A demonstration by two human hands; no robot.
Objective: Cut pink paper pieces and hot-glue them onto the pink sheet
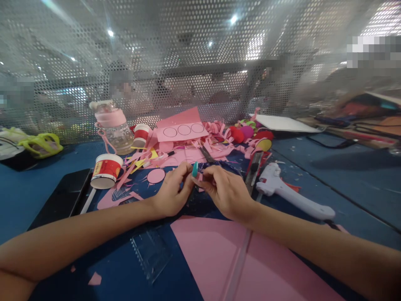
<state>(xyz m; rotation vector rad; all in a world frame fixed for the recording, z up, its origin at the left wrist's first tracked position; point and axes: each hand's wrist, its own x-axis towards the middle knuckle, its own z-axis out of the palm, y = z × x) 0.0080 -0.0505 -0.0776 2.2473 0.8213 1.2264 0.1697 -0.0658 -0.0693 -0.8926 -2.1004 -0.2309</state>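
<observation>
In the middle of the head view my left hand (173, 190) and my right hand (232, 192) meet, fingers bent and fingertips pinched together. Between the fingertips stands a small, glossy teal piece (195, 169) with a narrow tip; its exact kind does not show. The left fingers close on it. A scrap of pink shows by the right thumb and forefinger, but what they pinch is mostly hidden. Under the hands lies a dark blue mat (125, 251). A large pink paper sheet (213, 255) is below the right forearm. Dark-bladed scissors (206, 154) lie just behind.
A white glue gun (294, 196) and a box cutter (253, 171) lie right. Paper cups (106, 169), a clear bottle (114, 129) and a black phone (61, 198) stand or lie left. Pink scraps and a circle-marked card (183, 131) sit before a perforated metal screen (188, 62).
</observation>
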